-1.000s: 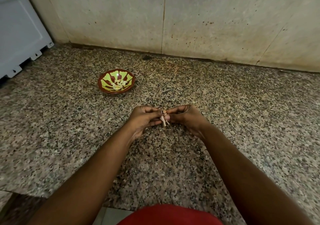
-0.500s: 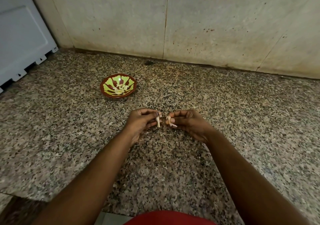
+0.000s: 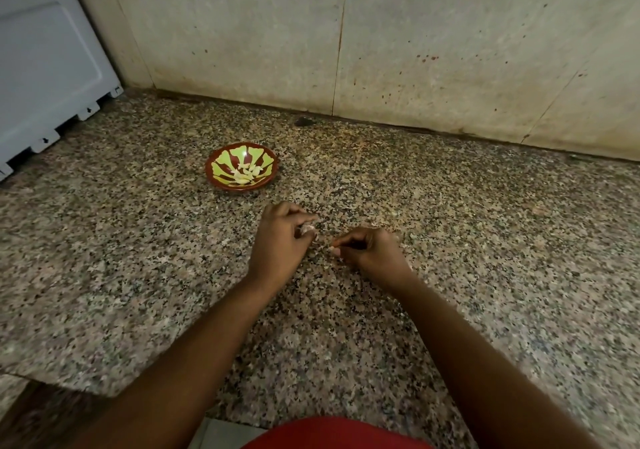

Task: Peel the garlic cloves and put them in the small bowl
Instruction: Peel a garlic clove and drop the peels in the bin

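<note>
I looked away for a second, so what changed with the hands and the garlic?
The left hand and right hand have pulled apart, each pinching a garlic piece. Before, they met on one clove. The small bowl of peeled cloves stayed put.

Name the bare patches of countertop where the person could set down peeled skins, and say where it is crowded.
Free: the granite countertop right of the right hand, out to the wall; also left of the left hand, below the small bowl. Crowded: the narrow gap between both hands, and the strip from them to the bowl.
</note>
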